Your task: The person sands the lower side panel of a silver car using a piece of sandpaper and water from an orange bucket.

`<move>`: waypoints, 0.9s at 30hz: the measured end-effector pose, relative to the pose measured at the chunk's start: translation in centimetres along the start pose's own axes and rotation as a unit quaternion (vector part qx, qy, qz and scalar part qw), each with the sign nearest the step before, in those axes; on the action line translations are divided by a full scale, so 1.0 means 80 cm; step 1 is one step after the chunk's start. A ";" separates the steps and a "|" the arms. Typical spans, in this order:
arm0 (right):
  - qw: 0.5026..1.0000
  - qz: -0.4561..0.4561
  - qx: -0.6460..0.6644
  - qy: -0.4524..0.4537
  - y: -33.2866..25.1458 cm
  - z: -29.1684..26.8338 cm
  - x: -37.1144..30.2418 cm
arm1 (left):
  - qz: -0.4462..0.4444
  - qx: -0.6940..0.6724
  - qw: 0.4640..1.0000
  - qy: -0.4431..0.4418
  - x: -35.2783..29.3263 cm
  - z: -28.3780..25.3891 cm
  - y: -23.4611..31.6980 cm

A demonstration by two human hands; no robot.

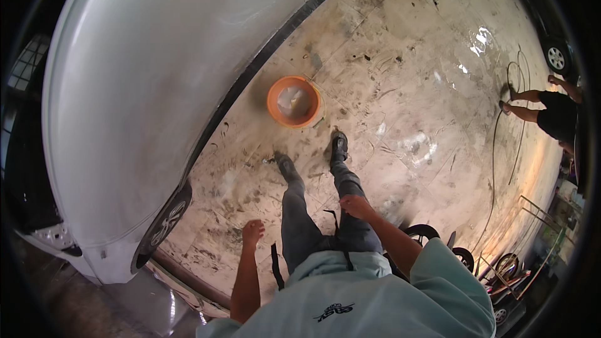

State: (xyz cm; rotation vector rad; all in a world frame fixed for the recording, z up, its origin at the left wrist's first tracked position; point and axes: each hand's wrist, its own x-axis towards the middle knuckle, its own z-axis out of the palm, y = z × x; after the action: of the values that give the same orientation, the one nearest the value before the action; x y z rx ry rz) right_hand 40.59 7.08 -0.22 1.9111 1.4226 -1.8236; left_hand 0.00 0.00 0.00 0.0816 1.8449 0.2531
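Note:
My left hand hangs beside my left thigh, its fingers loosely bent and a little apart, with nothing visible in it. In front of my right thigh is my right hand, its fingers curled in and no object showing in them. An orange bucket stands on the floor just ahead of my feet, apart from both hands. Cloudy liquid and something pale, perhaps a cloth, show inside it. Along my left side stretches a silver-white car, with dull smears on its side.
Stained, partly wet floor spreads ahead and to the right. A dark hose trails across it near another person. Beyond is a dark car's wheel. Motorcycles and a metal frame stand behind me to the right.

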 end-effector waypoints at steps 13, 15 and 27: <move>0.981 -0.181 -0.029 0.065 0.057 -0.048 0.366 | 0.365 0.217 0.892 0.157 0.346 0.168 0.117; 0.968 -0.220 -0.104 0.062 0.055 -0.054 0.430 | 0.388 0.228 0.884 0.128 0.426 0.229 0.191; 0.900 -0.398 -0.103 0.142 -0.075 -0.078 0.612 | 0.391 0.321 0.851 0.137 0.651 0.397 0.307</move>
State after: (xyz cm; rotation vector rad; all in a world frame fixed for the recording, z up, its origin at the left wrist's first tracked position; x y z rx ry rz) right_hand 31.93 39.68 -36.73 1.6471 2.6756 -1.5489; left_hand 13.59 37.74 -52.13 1.3434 2.0244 0.1972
